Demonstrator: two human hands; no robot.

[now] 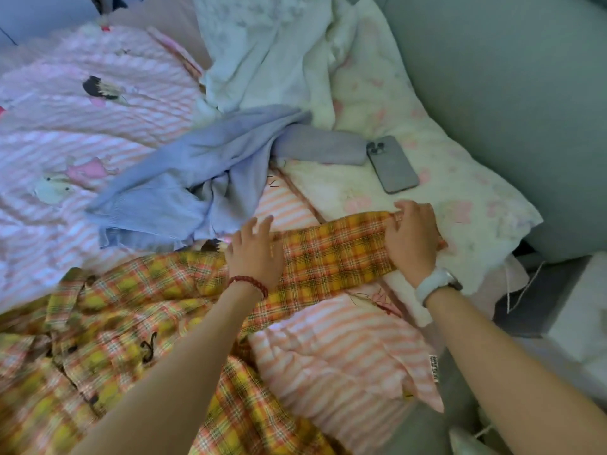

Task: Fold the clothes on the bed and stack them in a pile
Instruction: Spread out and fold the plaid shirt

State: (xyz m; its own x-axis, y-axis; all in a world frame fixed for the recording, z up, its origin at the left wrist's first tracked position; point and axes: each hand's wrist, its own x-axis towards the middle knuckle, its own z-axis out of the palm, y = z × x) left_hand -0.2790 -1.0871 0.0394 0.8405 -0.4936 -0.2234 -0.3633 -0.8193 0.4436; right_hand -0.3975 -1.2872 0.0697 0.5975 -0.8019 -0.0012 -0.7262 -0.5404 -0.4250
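Plaid shirt (138, 323) sleeve under both flat hands.

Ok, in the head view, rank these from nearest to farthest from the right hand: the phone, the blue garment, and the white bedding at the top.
From the right hand, which rests on the plaid shirt sleeve:
1. Phone, just beyond the hand on the floral sheet.
2. Blue garment, crumpled to the left, past the left hand.
3. White bedding, bunched at the far top.

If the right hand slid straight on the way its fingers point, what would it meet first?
The right hand rests on the plaid shirt sleeve, fingers pointing up-frame. It would first cross bare floral sheet, then probably reach the phone, though depth is unclear.
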